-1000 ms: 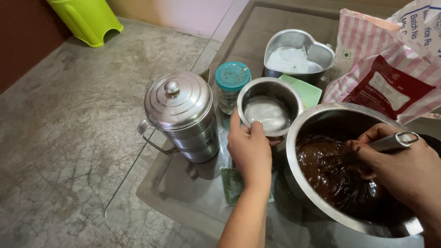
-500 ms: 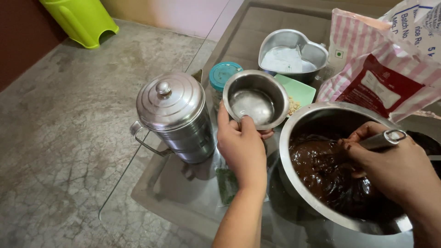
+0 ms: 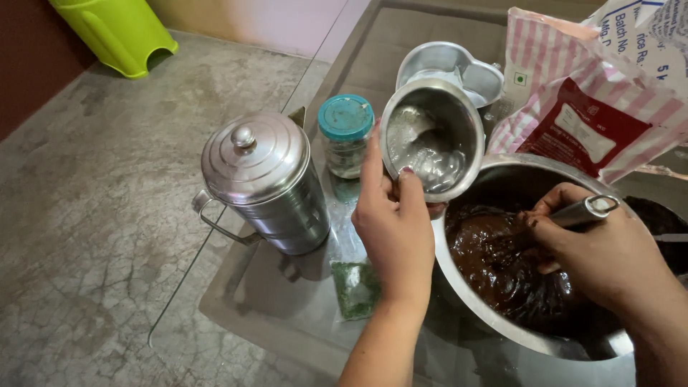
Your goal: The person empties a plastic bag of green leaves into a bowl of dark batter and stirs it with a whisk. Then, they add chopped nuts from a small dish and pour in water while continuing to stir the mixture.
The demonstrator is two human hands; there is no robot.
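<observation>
My left hand (image 3: pixel 393 222) grips a small steel cup (image 3: pixel 433 137) by its rim and holds it tilted, its mouth facing me, above the edge of a large steel mixing bowl (image 3: pixel 502 172). A little pale liquid shows inside the cup. The bowl holds dark brown batter (image 3: pixel 494 261). My right hand (image 3: pixel 598 251) is inside the bowl, closed around the metal handle of a stirring tool (image 3: pixel 591 210) whose lower end is buried in the batter.
A lidded steel jug (image 3: pixel 261 183) with a side handle stands left of my hand on the glass table (image 3: pixel 287 308). A small jar with a teal lid (image 3: pixel 346 132), a heart-shaped tin (image 3: pixel 448 61), a pink-striped bag (image 3: pixel 573 107) and a green plastic stool (image 3: pixel 118 32) are nearby.
My left hand has lifted the small steel cup off the table and tipped it toward the big bowl. My right hand stays on the stirring tool in the batter.
</observation>
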